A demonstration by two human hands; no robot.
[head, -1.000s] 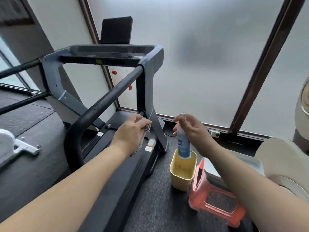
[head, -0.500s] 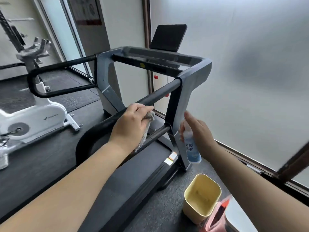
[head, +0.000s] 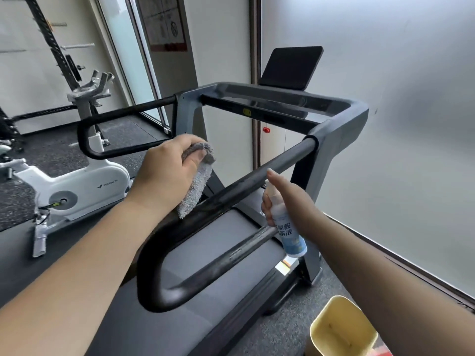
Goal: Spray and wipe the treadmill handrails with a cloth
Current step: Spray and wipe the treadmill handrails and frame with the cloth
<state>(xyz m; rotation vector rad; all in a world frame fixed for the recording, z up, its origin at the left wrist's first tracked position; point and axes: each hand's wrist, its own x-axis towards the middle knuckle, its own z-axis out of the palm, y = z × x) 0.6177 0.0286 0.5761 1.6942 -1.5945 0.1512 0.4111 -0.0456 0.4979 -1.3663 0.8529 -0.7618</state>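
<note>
A grey treadmill with black looped handrails fills the middle. The right handrail (head: 257, 177) runs from the console post down toward me and curves back underneath. My left hand (head: 167, 173) grips a grey cloth (head: 198, 186), which hangs just above and left of that rail. My right hand (head: 290, 201) holds a small spray bottle (head: 290, 235) with a blue label beside the rail, forefinger on top of the nozzle. The left handrail (head: 123, 116) lies farther back on the far side.
A white exercise bike (head: 72, 186) stands to the left on the dark floor. A yellow bin (head: 341, 330) sits at the lower right by the frosted window wall. A dark screen (head: 290, 66) tops the treadmill console. A weight rack stands at the far left.
My right hand lifted the spray bottle out of the yellow bin and brought it up beside the right handrail. My left hand with the cloth rose off the rail. My view turned left.
</note>
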